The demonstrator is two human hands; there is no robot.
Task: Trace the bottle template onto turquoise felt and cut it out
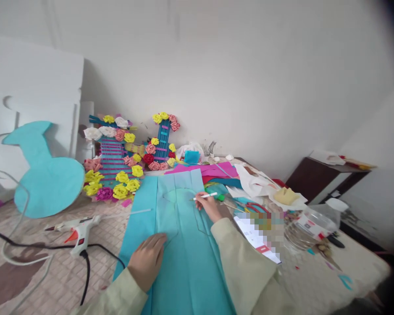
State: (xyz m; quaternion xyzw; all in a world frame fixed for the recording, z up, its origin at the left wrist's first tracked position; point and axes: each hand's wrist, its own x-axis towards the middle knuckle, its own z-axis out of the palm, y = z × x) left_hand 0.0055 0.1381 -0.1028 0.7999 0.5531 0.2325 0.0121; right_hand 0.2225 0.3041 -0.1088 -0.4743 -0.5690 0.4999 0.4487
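Resting on creased turquoise paper: open left hand, right hand gripping slim white pen; right of paper, clear bottle, label illegible.

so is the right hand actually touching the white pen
Touching. The head view shows the right hand gripping the white pen, fingers closed on the barrel, one end jutting out to the picture's right.

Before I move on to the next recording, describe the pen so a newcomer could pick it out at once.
Find the long turquoise paper running up the middle of the view. Over its upper part, the right hand holds a slim white pen, tip toward the left. Unlike the red-handled tool lying farther right, it is held.
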